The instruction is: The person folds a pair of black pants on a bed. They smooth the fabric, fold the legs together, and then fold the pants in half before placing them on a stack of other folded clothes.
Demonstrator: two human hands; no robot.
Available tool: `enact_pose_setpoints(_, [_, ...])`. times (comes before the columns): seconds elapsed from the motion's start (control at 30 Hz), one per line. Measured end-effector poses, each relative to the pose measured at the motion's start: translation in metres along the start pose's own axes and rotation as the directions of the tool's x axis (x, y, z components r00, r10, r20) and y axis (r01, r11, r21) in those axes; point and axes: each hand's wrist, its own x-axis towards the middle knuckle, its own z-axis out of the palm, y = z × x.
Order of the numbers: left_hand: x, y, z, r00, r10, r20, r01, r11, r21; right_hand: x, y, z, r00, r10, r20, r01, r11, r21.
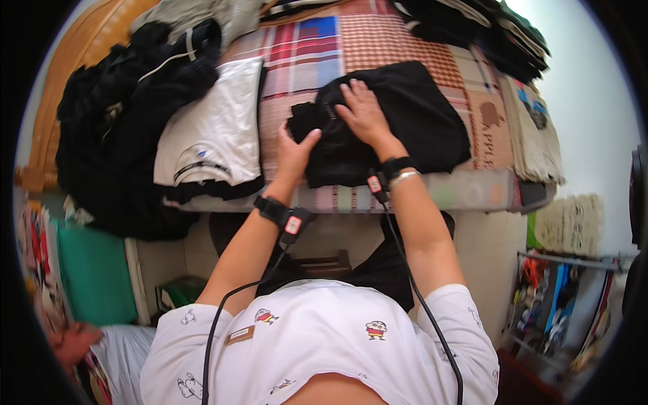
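A black garment, partly folded, lies on the patterned bed cover in front of me. My right hand rests flat on its upper left part with the fingers spread. At the garment's left edge, my left hand has its thumb and fingers apart around a small bunched part of black cloth; whether it grips the cloth, I cannot tell. Left of my hands lies a folded white T-shirt with a dark neckband, on top of black cloth. Both wrists wear black straps with cabled devices.
A large heap of black clothes hangs over the bed's left edge, with a grey garment behind it. Dark folded clothes are stacked at the back right, beige ones at the right edge. A rack stands at the lower right.
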Motion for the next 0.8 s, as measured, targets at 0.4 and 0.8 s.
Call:
enact_pose_setpoints(0.4, [0.015,-0.003,-0.023,0.97,-0.16,0.183,0.167,0.986,-0.026,-0.068,-0.024,-0.065,0.925,0.21,-0.318,-0.072,0.915,0.396])
enact_pose_setpoints(0.8, [0.02,0.002,-0.034,0.875,-0.329,0.354,0.414,0.889,-0.197,-0.19,0.103,-0.174,0.606,0.759,-0.237,-0.501,0.596,0.628])
